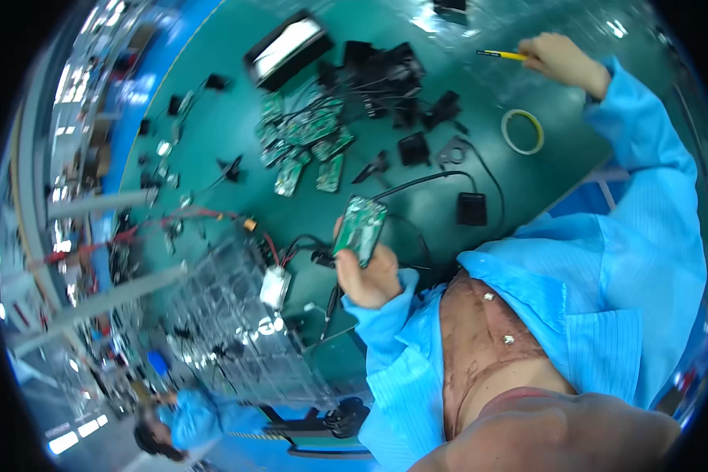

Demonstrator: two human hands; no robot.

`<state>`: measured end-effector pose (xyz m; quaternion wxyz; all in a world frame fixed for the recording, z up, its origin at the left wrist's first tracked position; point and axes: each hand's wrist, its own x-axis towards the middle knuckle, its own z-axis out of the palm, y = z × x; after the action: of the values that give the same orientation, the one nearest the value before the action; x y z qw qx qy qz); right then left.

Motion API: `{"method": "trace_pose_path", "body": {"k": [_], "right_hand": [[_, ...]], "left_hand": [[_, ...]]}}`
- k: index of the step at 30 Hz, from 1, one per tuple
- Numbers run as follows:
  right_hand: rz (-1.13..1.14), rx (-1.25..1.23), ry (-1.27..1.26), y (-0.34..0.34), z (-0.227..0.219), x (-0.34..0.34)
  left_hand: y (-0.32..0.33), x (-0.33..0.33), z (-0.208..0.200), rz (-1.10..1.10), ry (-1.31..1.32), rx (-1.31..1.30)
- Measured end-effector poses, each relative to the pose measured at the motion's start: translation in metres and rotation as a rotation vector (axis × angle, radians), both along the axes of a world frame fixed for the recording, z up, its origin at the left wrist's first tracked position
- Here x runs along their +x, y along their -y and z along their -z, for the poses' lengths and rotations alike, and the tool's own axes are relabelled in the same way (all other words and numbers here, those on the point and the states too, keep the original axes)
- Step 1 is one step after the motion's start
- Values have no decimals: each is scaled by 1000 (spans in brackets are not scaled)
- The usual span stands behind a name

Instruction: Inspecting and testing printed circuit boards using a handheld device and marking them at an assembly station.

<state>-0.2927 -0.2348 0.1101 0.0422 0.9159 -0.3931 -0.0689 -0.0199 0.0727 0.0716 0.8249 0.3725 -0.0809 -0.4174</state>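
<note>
My left hand (372, 279) is closed on a green circuit board (362, 224), thumb on the near edge, and holds it tilted above the green table mat. My right hand (565, 61), at the far right, grips a thin yellow-and-black pen-like tool (502, 55) whose tip points left. A roll of yellowish tape (522, 131) lies below that hand. Beyond the held board is a pile of similar circuit boards (303, 130). A black cable runs from near the held board to a small black box (471, 208).
Black casings and cables (381, 75) are heaped at the back, beside a black open-topped box (289, 49). Clear plastic trays (236, 315) stand to the left, near a white module with red and black wires (274, 287). Another person in blue (193, 421) is at lower left.
</note>
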Motion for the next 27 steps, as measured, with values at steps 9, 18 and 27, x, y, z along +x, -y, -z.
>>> {"method": "trace_pose_path", "body": {"k": [9, 18, 27], "right_hand": [[-194, -43, 539, 90, 18, 156], [-375, 161, 174, 53, -12, 215], [-167, 538, -78, -69, 62, -10]], "left_hand": [[-6, -7, -3, 61, 74, 49], [-33, 5, 21, -170, -116, 65], [-11, 44, 29, -60, -83, -41]]}}
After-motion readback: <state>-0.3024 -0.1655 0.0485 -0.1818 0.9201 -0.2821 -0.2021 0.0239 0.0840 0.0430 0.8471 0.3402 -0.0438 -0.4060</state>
